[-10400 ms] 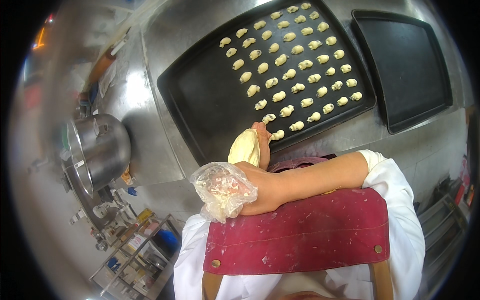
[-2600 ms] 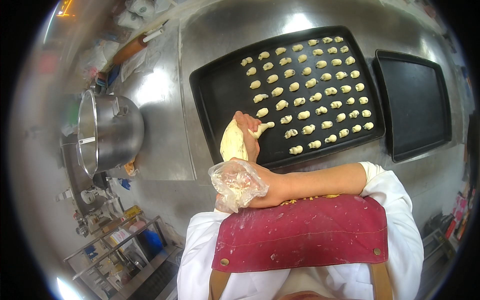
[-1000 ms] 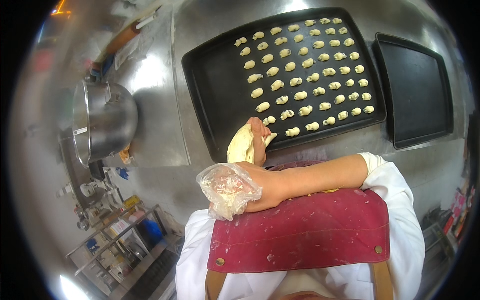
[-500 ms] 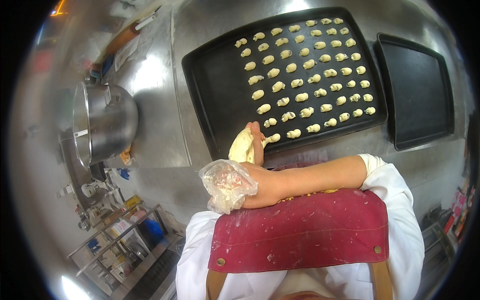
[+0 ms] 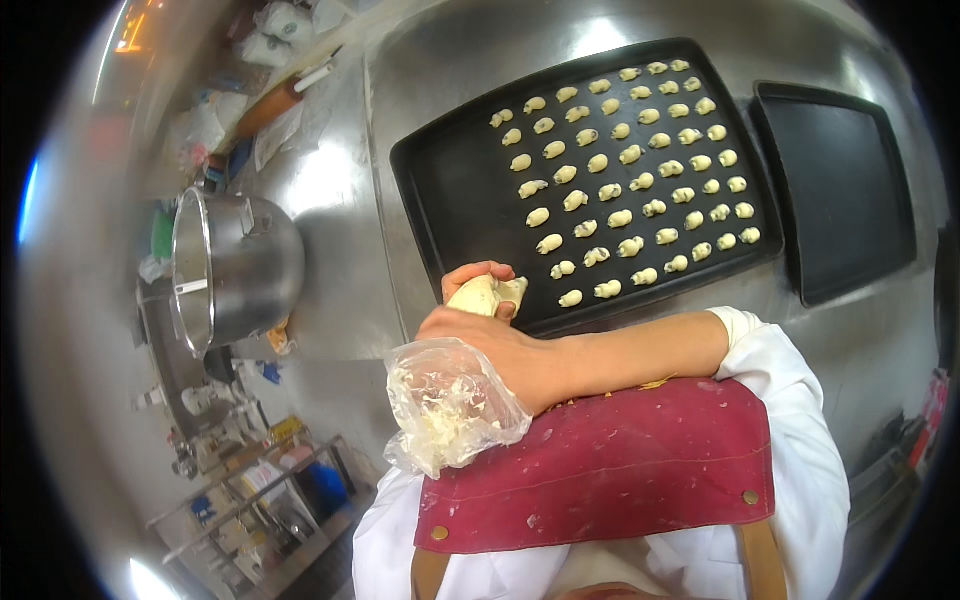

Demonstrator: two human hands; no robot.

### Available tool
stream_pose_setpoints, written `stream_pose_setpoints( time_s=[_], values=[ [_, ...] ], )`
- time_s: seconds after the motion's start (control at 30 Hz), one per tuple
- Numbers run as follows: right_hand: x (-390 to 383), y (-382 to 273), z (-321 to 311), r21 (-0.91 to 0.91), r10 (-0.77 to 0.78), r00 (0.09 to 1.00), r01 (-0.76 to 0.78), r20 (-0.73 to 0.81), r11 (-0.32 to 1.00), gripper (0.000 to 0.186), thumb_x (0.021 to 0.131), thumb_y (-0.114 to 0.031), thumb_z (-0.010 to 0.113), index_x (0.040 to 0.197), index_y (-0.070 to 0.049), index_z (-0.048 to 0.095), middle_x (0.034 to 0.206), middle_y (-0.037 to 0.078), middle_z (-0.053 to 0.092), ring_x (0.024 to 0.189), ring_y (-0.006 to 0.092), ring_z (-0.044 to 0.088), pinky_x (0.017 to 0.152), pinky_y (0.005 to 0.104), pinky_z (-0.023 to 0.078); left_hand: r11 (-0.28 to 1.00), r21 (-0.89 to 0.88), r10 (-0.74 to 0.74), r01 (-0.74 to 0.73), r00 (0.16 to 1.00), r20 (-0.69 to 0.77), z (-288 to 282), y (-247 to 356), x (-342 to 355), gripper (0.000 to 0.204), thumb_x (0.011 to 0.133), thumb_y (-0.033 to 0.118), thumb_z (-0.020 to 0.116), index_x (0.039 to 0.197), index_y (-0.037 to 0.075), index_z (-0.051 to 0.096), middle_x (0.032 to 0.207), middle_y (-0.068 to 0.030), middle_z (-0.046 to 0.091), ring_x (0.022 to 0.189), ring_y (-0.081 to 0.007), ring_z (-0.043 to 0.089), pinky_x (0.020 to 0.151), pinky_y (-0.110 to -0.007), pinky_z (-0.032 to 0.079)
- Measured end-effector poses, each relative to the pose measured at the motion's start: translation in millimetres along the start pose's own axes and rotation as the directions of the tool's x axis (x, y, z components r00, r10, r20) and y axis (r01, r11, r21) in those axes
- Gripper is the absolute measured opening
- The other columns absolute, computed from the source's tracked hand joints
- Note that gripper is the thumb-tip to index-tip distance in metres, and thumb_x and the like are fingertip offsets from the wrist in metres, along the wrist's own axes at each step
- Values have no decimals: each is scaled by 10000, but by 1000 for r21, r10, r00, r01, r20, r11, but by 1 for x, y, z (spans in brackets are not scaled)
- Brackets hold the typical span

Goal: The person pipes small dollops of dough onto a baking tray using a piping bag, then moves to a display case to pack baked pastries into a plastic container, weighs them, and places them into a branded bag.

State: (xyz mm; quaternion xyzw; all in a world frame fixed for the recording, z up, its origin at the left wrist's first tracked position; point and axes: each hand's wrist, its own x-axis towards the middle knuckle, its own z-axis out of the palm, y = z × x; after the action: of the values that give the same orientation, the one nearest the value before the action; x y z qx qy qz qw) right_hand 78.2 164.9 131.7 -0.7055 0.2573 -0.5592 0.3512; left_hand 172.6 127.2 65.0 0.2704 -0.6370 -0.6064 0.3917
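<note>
My right hand [image 5: 490,345] is closed round a clear plastic piping bag of pale yellow dough. The bag's crumpled, dough-smeared rear end [image 5: 450,405] hangs open toward my apron. Beyond it, my left hand [image 5: 478,272] curls its fingers round the filled front part [image 5: 478,297]; its forearm is hidden under the bag and my right hand. Both hands are over the near left corner of a large black baking tray [image 5: 455,190]. Rows of small pale dough pieces with dark bits [image 5: 570,298] cover most of that tray, but not its left strip.
A second black tray [image 5: 850,200] lies to the right on the steel worktable [image 5: 345,280]. A large metal pot [image 5: 245,265] stands at the left. A rolling pin [image 5: 270,108] and plastic bags [image 5: 285,25] lie at the far left. Below left is a metal rack [image 5: 300,465].
The bag's front has lifted away from the last dough piece in the near row, which now lies separate. My left fingers have turned across the bag, and the view has shifted slightly.
</note>
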Motion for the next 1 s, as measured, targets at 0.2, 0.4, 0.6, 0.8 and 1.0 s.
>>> stream_pose_setpoints(
  time_s=[0.2,0.4,0.6,0.8,1.0],
  values=[
    [20,-4,60,-128,62,980,-87,-191,988,259,886,-252,529,1058,-59,547,981,115,572,920,289,548,771,422,424,983,182,12,-35,992,127,-37,36,-20,407,805,163,690,1118,16,475,1033,-113,576,937,-182,558,841,-308,456],
    [49,-11,77,437,418,908,-367,-22,821,507,956,-485,347,738,-52,495,615,56,462,557,194,459,540,295,391,956,77,267,-284,946,182,-60,29,-25,325,829,183,657,1042,27,466,946,-101,560,860,-173,548,829,-325,463],
    [66,-11,71,830,369,894,-396,253,392,562,953,-528,309,581,-108,335,540,1,347,456,87,290,412,227,254,909,-43,416,-415,896,154,-65,2,-16,259,854,203,624,965,39,457,859,-90,543,783,-163,539,817,-341,470],
    [62,-1,58,387,488,866,-490,113,781,470,948,-459,390,724,-67,521,654,34,479,610,122,459,588,266,396,892,-88,451,-444,888,93,-57,-9,12,223,879,222,590,889,50,448,772,-78,527,707,-154,530,805,-358,477],
    [50,19,50,-80,-63,996,57,-70,995,181,752,-164,641,898,-79,577,927,109,540,890,312,496,786,423,399,970,-104,206,-218,972,-117,-51,-18,52,205,884,129,547,739,61,417,623,-61,464,568,-134,467,734,-351,513]
  ],
)
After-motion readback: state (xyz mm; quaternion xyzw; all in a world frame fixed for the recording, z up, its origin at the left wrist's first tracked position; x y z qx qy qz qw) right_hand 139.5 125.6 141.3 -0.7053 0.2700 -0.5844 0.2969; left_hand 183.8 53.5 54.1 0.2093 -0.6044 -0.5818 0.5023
